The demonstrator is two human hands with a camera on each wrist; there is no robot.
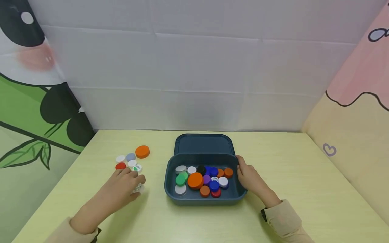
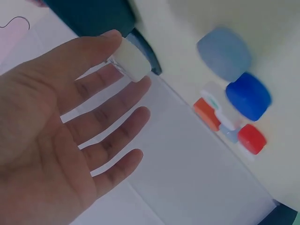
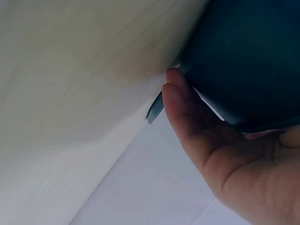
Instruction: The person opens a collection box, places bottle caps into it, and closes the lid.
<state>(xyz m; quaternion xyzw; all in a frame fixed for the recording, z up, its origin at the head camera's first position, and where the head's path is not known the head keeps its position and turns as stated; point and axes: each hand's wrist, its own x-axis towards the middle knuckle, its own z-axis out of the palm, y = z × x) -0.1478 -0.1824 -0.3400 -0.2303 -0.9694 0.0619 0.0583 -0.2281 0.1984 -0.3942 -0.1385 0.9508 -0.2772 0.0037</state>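
Observation:
Between thumb and fingertips, my left hand point(image 1: 113, 194) point(image 2: 70, 112) pinches a white cap point(image 1: 138, 188) point(image 2: 131, 60), left of the dark blue box point(image 1: 206, 202). My right hand point(image 1: 253, 180) point(image 3: 225, 154) holds the box's right side point(image 3: 243, 61), fingers along the outer wall. Inside the box lie many caps, among them a large orange one point(image 1: 195, 181), a green one point(image 1: 180, 180) and a purple one point(image 1: 206, 180). Its lid part point(image 1: 203, 144) lies behind it.
Beyond my left hand, several loose caps lie on the table point(image 1: 158, 222): a large orange one point(image 1: 142, 152), a red one point(image 1: 120, 165) point(image 2: 252, 139), a pale blue one point(image 1: 130, 157) and white ones point(image 1: 120, 158). A white cloth wall point(image 1: 194, 67) stands behind.

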